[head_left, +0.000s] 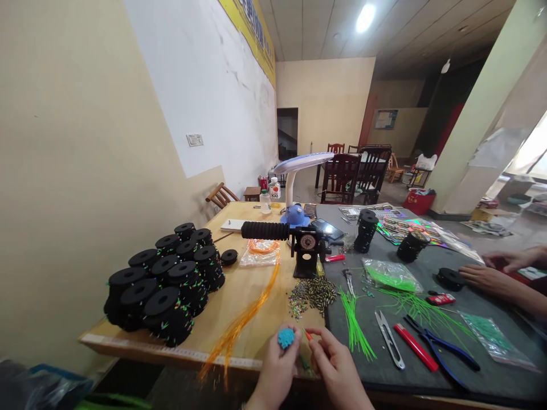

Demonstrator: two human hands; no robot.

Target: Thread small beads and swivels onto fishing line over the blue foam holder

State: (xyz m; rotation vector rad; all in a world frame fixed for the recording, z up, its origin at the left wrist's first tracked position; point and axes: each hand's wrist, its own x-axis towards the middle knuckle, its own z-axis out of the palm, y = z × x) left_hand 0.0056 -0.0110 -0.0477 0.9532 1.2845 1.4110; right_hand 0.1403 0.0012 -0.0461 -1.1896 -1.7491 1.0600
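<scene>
At the table's front edge, my left hand (278, 359) is closed around a small turquoise clump (286, 339) with a bumpy surface. My right hand (334, 360) is just beside it, pinching a small orange piece (308, 336) with a thin pale tip; its exact kind is too small to make out. Beyond my hands lies a loose pile of small dark beads (318, 294), with multicoloured bits (298, 310) at its left. A bundle of green strands (352, 327) lies right of my right hand. Orange strands (252, 319) hang over the edge to my left.
Stacks of black foam spools (164, 270) stand at left. A black clamp device with a foam roll (306, 245) is in the middle, before a blue lamp (294, 215). Snips (388, 340), a red tube (415, 347) and pliers (440, 341) lie right. Another person's hands (491, 279) are at far right.
</scene>
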